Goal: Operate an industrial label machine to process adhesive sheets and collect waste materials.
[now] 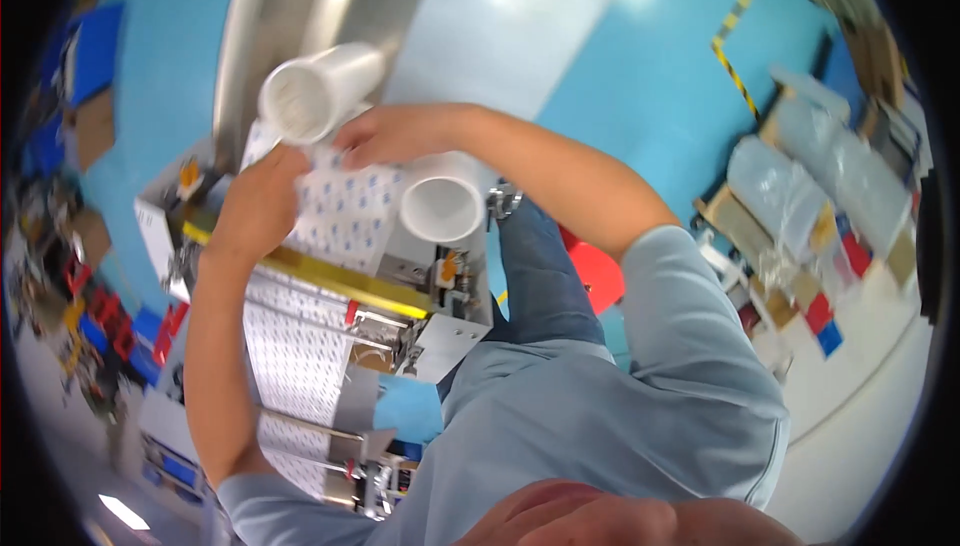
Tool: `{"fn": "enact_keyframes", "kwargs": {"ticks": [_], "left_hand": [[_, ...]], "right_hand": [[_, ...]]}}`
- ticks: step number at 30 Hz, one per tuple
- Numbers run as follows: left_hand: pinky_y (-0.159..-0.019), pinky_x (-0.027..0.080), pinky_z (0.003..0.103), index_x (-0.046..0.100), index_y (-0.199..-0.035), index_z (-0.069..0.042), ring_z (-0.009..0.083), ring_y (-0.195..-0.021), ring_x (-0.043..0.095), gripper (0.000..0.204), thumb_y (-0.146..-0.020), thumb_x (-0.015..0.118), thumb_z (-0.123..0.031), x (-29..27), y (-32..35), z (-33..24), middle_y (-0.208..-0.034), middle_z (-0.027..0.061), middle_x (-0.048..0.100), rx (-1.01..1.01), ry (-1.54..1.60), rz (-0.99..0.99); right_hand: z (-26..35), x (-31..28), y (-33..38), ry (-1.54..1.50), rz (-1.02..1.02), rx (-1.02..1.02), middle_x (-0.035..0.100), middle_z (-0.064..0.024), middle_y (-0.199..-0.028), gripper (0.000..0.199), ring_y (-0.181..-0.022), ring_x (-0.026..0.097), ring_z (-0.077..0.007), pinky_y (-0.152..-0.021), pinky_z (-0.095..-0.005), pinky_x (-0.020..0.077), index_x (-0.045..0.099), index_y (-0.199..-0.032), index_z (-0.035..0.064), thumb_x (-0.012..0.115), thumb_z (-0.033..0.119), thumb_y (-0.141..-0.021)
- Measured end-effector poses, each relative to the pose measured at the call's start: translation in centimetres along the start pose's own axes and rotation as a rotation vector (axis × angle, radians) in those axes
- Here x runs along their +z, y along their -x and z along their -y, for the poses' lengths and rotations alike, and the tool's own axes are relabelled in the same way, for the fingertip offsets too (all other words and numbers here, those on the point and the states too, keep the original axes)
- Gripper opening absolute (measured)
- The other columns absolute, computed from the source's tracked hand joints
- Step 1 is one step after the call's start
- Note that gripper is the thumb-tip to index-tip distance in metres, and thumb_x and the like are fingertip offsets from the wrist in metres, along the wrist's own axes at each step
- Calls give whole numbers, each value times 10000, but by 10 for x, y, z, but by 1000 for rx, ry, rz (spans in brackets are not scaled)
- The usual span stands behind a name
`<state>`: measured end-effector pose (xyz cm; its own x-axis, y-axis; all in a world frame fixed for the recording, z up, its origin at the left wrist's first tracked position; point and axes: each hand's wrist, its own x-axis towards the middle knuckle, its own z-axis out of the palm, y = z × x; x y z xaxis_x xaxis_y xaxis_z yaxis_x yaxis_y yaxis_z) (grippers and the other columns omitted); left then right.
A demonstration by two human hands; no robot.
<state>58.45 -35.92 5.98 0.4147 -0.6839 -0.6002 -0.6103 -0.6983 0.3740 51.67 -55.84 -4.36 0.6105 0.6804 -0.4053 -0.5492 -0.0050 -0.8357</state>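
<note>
A white sheet printed with small blue marks (345, 211) lies over the machine, its far end below a thick white hollow tube (345, 76). At the sheet's left far edge, my left hand (262, 204) is closed, fingertips against the sheet just under the tube's open end. My right hand (400, 136) reaches in from the right with curled fingers pinching the sheet's far edge beside the tube. Both sets of fingertips are slightly blurred. Near my right wrist stands a second white hollow tube (440, 208), its open end facing me.
A yellow bar (340, 284) crosses the machine over the sheet, with metal fittings (455, 281) at its right end. A bent metal plate (290, 6) rises beyond. Plastic-wrapped rolls (780, 186) are at the right; coloured bins (110, 321) stand left. A red object (597, 271) shows by my leg.
</note>
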Motion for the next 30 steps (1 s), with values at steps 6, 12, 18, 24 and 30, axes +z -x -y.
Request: {"fn": "enact_keyframes", "kwargs": {"ticks": [6,12,18,24,30], "left_hand": [[-689,459,424,527,-1036,-30,381,-807,569,265,-781,586,8,-10,-2,-17,-943,179,586,23,-26,-117],[-677,454,400,581,-988,-23,352,-763,563,187,-803,579,6,-25,2,-31,-855,148,569,178,-158,-266],[-644,464,370,596,-895,-25,300,-713,558,104,-793,602,-4,-37,3,-51,-823,109,534,127,-190,-148],[-662,474,375,571,-855,-23,320,-758,589,69,-793,584,5,-46,0,-55,-867,120,592,116,-198,-93],[-666,476,380,562,-831,-20,350,-755,585,64,-786,563,27,-48,-3,-58,-820,149,602,81,-172,-36]], "right_hand": [[-17,-13,65,-27,-265,-210,623,-61,-1069,347,-973,569,-153,-837,-269,444,568,-1148,53,550,266,-875],[-148,-63,178,-927,-1196,-206,625,-41,-905,192,-794,577,-141,-749,-291,470,587,-1017,74,514,212,-906],[-256,-117,152,-779,-1357,122,611,-16,-929,257,-832,544,-124,-718,-299,453,559,-1077,80,507,261,-903],[-295,-168,90,-764,-1451,240,623,-13,-816,162,-694,534,-113,-603,-292,435,631,-955,74,527,152,-859],[-332,-166,89,191,-1539,270,663,-81,-817,293,-738,631,-256,-670,-355,497,653,-998,143,653,193,-710]]}}
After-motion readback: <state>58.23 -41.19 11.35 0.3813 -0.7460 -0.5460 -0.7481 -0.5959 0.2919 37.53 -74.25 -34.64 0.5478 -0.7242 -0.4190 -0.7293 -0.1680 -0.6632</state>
